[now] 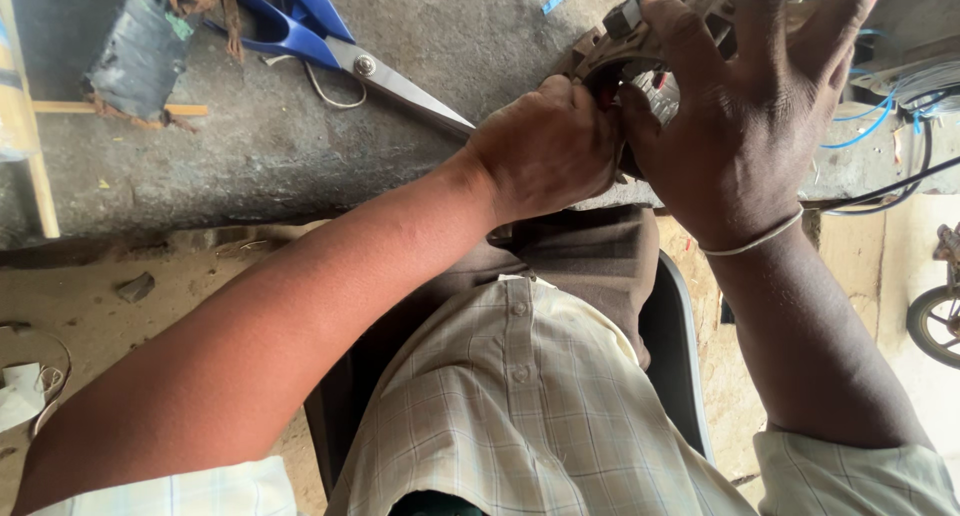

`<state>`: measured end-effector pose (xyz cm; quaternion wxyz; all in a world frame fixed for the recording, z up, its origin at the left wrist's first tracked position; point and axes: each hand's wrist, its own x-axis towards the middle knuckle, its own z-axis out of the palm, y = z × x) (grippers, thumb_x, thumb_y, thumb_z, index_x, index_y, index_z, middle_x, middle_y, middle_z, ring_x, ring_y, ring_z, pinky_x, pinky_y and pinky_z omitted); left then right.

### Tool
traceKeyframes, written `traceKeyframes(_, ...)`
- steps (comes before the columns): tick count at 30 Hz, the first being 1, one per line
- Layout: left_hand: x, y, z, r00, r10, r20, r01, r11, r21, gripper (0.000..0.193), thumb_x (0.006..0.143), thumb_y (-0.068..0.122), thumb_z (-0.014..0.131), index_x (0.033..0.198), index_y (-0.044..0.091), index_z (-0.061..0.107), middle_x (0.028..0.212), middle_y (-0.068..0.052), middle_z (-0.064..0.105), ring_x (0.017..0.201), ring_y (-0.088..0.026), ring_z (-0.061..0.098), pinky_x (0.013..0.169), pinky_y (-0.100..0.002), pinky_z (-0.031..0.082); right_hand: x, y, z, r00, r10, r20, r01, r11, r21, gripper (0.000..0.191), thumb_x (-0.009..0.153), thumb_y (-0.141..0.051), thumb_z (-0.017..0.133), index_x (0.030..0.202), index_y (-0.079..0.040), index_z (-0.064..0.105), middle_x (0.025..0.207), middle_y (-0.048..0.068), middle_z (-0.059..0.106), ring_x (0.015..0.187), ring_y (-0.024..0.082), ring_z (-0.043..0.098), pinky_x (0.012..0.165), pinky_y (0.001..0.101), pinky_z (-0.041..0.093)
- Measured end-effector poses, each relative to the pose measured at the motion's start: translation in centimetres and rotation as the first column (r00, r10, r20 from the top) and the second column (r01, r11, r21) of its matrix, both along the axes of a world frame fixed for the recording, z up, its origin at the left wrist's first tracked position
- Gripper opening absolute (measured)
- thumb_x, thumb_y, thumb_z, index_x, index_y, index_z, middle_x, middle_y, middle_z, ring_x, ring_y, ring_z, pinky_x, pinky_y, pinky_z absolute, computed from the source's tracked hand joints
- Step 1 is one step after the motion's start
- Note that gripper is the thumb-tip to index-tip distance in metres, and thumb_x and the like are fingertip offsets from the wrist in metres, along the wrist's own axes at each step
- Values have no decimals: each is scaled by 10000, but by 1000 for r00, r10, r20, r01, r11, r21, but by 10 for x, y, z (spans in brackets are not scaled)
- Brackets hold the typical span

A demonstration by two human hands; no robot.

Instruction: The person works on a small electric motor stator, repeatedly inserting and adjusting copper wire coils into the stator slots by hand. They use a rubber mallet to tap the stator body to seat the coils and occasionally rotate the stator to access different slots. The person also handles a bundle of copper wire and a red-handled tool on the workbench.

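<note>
On the far left of the grey bench [300,146] lies a thin wooden stick [40,176], and near it a dark wrapped lump [140,51]. Next come my blue-handled scissors [330,46], lying flat, with the shiny blades pointing toward my hands. They are near my left hand but I am not touching them.

Then comes my left hand [545,146]. It is curled shut, and its fingertips are pushed into the round metal part [640,56] at the bench edge. I cannot tell just what the fingertips pinch, because the hand hides them.

My right hand [745,126] is beside it, touching it. Its fingers are spread wide over the top of the round part and grip it to keep it from moving. A thin band [755,241] sits on that wrist.

Further right, blue and black wires [880,116] lie on the bench, and a small wheel [940,321] stands down on the ground.

I think I am in the middle of fixing something small inside the part. The next move needs a steady right hand and a careful little pull or push with my left.
</note>
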<state>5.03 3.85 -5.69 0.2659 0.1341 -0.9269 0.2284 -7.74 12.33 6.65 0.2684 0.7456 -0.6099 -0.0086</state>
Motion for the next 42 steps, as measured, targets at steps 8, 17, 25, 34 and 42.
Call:
traceKeyframes(8, 12, 21, 8, 997, 47, 64, -53, 995, 90, 199, 982, 255, 607, 936, 75, 678, 760, 3, 601, 620, -98, 537, 532, -236, 390, -4, 3, 4, 996, 76, 53, -77, 997, 15, 561, 796, -139, 843, 1332, -128, 679, 1521, 124, 444, 1457, 443, 265, 1209, 629, 315)
traceKeyframes(17, 15, 35, 13, 702, 353, -619, 376, 555, 743, 336, 983, 220, 755, 1152, -12, 581, 963, -179, 673, 856, -289, 704, 726, -407, 589, -152, -15, 4, 13, 52, 999, -28, 998, -51, 319, 1003, -226, 648, 1255, -29, 638, 1227, 104, 611, 1146, 246, 577, 992, 402, 496)
traceKeyframes(25, -21, 30, 8, 627, 449, -636, 306, 609, 732, 398, 854, 83, 774, 1190, -25, 593, 1059, -180, 682, 960, -322, 712, 828, -421, 612, -249, -76, -66, -113, -389, 914, -469, 832, 296, 360, 1084, -262, 691, 1300, 1, 573, 1189, 73, 652, 1015, 140, 642, 868, 274, 537)
traceKeyframes(34, -42, 18, -11, 676, 380, -631, 43, 834, 549, 271, 913, 101, 729, 1144, -12, 646, 1050, -131, 672, 958, -236, 652, 835, -376, 590, -255, -102, -101, -603, -794, 70, -791, 607, 70, 342, 1113, -190, 614, 1328, 76, 629, 1105, 163, 747, 881, 195, 768, 711, 250, 634)
traceKeyframes(42, -50, 10, -12, 799, 351, -489, -7, 818, 576, 145, 988, 153, 704, 953, 14, 687, 881, -104, 633, 828, -201, 641, 701, -338, 598, -306, -100, -121, -434, -740, -513, -820, 561, -115, 296, 1159, -148, 516, 1328, 80, 603, 1186, 226, 731, 1053, 275, 740, 849, 329, 627)
